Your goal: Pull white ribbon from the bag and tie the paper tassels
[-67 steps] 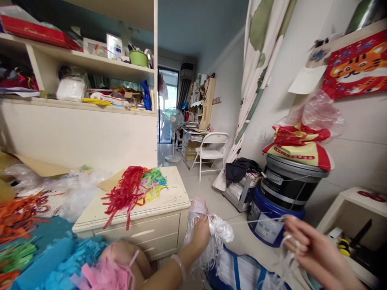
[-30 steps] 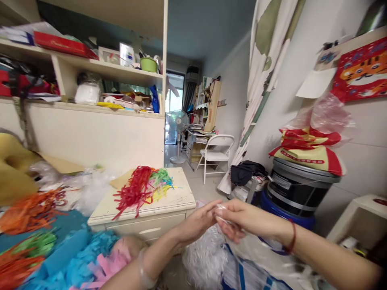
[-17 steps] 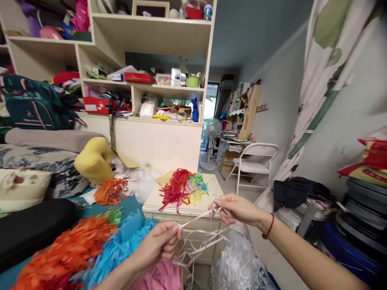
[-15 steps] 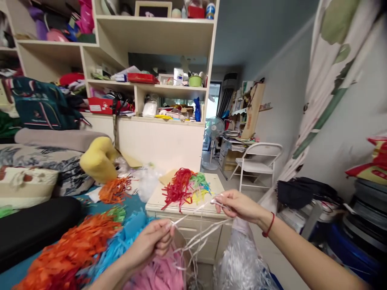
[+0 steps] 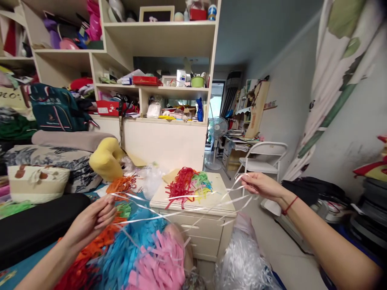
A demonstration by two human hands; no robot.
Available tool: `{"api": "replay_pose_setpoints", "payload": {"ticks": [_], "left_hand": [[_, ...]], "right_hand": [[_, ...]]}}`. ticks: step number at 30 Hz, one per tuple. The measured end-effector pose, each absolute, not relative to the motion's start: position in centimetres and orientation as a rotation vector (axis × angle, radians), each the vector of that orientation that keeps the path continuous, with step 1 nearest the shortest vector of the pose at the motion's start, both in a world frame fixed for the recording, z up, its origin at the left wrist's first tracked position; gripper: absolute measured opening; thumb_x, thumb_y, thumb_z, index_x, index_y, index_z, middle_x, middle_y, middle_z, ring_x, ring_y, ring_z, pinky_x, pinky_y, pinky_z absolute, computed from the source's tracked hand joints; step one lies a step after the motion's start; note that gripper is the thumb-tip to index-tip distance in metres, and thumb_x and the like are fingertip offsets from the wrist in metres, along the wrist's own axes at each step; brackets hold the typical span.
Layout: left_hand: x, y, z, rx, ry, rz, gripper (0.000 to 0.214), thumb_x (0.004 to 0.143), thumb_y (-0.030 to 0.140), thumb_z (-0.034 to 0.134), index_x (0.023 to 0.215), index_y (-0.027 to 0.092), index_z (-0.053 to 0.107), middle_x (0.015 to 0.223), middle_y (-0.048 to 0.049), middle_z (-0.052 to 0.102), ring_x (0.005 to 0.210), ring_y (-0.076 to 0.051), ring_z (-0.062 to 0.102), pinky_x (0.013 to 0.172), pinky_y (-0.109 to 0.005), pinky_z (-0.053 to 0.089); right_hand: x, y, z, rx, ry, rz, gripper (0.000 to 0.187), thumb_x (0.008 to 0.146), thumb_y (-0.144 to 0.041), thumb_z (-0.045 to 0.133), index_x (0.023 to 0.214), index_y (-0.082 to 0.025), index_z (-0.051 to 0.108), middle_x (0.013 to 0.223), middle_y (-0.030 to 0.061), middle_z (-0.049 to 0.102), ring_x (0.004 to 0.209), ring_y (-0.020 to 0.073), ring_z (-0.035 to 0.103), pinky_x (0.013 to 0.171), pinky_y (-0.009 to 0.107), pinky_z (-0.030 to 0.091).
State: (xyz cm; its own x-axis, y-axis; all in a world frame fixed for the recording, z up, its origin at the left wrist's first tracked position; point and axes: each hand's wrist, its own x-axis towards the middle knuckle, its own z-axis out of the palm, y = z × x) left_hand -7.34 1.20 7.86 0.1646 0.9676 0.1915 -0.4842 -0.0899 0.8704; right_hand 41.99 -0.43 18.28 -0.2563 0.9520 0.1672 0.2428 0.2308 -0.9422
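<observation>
Several thin white ribbons (image 5: 193, 209) stretch through the air between my two hands. On the left, my left hand (image 5: 99, 215) is closed in a pinch on one end of them. My right hand (image 5: 261, 186) pinches the other end, in front of the white cabinet's right side. Below the strands lies a bunch of pink strips (image 5: 161, 262), beside blue strips (image 5: 133, 233) and orange strips (image 5: 99, 245). Red strips (image 5: 183, 185) and a small heap of green and multicoloured strips (image 5: 202, 183) lie on the cabinet top.
The white drawer cabinet (image 5: 193, 237) stands ahead, with a shelf unit (image 5: 157, 40) behind it. Silvery shredded strips (image 5: 242, 262) fill a bag at lower right. A black padded object (image 5: 45, 225) lies at left. A white folding chair (image 5: 263, 159) stands farther back.
My hands have moved wide apart, the left going left and the right going right and up. The white ribbons, bunched and hanging before, are now spread out between them.
</observation>
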Motion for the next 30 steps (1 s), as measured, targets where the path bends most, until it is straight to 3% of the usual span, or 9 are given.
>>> {"api": "replay_pose_setpoints", "payload": {"ticks": [2, 6, 9, 12, 16, 21, 25, 28, 30], "left_hand": [[-7.7, 1.2, 7.0, 1.038, 0.671, 1.325, 0.039, 0.070, 0.043, 0.076, 0.054, 0.017, 0.051, 0.050, 0.0095, 0.019, 0.047, -0.006, 0.006, 0.036, -0.016, 0.013], [-7.5, 1.9, 5.3, 1.157, 0.822, 1.203, 0.040, 0.065, 0.054, 0.075, 0.057, 0.019, 0.058, 0.050, 0.0097, 0.020, 0.047, -0.006, 0.008, 0.037, -0.017, 0.014], [-7.9, 2.5, 5.4, 1.229, 0.861, 1.193, 0.040, 0.065, 0.059, 0.072, 0.062, 0.021, 0.061, 0.051, 0.0094, 0.018, 0.048, -0.006, 0.008, 0.038, -0.017, 0.012], [-8.6, 2.5, 6.5, 1.292, 0.824, 1.190, 0.033, 0.077, 0.056, 0.063, 0.069, 0.023, 0.065, 0.052, 0.0085, 0.019, 0.050, -0.007, 0.008, 0.041, -0.016, 0.013], [-8.6, 1.7, 8.5, 1.375, 0.743, 1.177, 0.026, 0.090, 0.042, 0.053, 0.075, 0.024, 0.065, 0.052, 0.0082, 0.020, 0.049, -0.007, 0.008, 0.041, -0.016, 0.012], [-7.7, 1.5, 10.6, 1.377, 0.710, 1.224, 0.029, 0.081, 0.046, 0.065, 0.074, 0.018, 0.059, 0.050, 0.0105, 0.024, 0.042, -0.004, 0.012, 0.037, -0.013, 0.015], [-6.8, 1.5, 13.5, 1.427, 0.669, 1.239, 0.029, 0.080, 0.044, 0.066, 0.078, 0.016, 0.058, 0.050, 0.0108, 0.028, 0.038, -0.003, 0.019, 0.033, -0.011, 0.022], [-5.9, 1.6, 16.6, 1.481, 0.626, 1.230, 0.026, 0.080, 0.040, 0.067, 0.082, 0.014, 0.060, 0.050, 0.0091, 0.036, 0.036, -0.003, 0.028, 0.033, -0.012, 0.030], [-5.3, 1.8, 18.7, 1.517, 0.594, 1.224, 0.023, 0.081, 0.035, 0.066, 0.084, 0.013, 0.061, 0.053, 0.0062, 0.045, 0.036, -0.004, 0.036, 0.034, -0.014, 0.036]], "right_hand": [[41.8, -1.0, 18.4, -1.115, -1.643, 1.083, 0.038, 0.080, -0.050, 0.065, 0.078, -0.012, 0.061, 0.050, -0.0069, 0.047, 0.039, 0.0038, 0.032, 0.039, 0.019, 0.021], [40.0, -1.7, 18.6, -1.084, -1.594, 1.137, 0.035, 0.088, -0.047, 0.056, 0.081, -0.013, 0.061, 0.068, -0.0008, 0.062, 0.053, 0.0083, 0.053, 0.050, 0.022, 0.042], [38.8, -1.9, 19.3, -1.055, -1.556, 1.160, 0.034, 0.089, -0.044, 0.057, 0.081, -0.012, 0.062, 0.072, 0.0022, 0.065, 0.059, 0.0104, 0.058, 0.057, 0.024, 0.047], [37.8, -1.9, 20.1, -1.006, -1.506, 1.165, 0.032, 0.084, -0.043, 0.063, 0.081, -0.012, 0.063, 0.076, 0.0063, 0.067, 0.066, 0.0126, 0.062, 0.062, 0.026, 0.049], [36.1, -2.0, 21.2, -0.903, -1.455, 1.170, 0.030, 0.077, -0.044, 0.070, 0.078, -0.014, 0.063, 0.074, 0.0040, 0.065, 0.059, 0.0094, 0.055, 0.056, 0.023, 0.045], [33.5, -2.3, 22.6, -0.836, -1.489, 1.186, 0.033, 0.069, -0.043, 0.077, 0.082, -0.014, 0.065, 0.068, -0.0011, 0.058, 0.046, 0.0038, 0.031, 0.042, 0.019, 0.027], [31.7, -2.3, 23.5, -0.815, -1.553, 1.156, 0.030, 0.066, -0.036, 0.080, 0.082, -0.015, 0.066, 0.070, -0.0006, 0.060, 0.045, 0.0030, 0.024, 0.039, 0.021, 0.016], [30.4, -2.4, 23.7, -0.795, -1.623, 1.113, 0.027, 0.073, -0.039, 0.074, 0.083, -0.016, 0.065, 0.074, 0.0011, 0.064, 0.044, 0.0034, 0.024, 0.039, 0.022, 0.019], [29.5, -2.5, 23.6, -0.789, -1.686, 1.072, 0.028, 0.076, -0.042, 0.071, 0.087, -0.016, 0.065, 0.080, 0.0035, 0.068, 0.045, 0.0039, 0.032, 0.042, 0.022, 0.029]]}}
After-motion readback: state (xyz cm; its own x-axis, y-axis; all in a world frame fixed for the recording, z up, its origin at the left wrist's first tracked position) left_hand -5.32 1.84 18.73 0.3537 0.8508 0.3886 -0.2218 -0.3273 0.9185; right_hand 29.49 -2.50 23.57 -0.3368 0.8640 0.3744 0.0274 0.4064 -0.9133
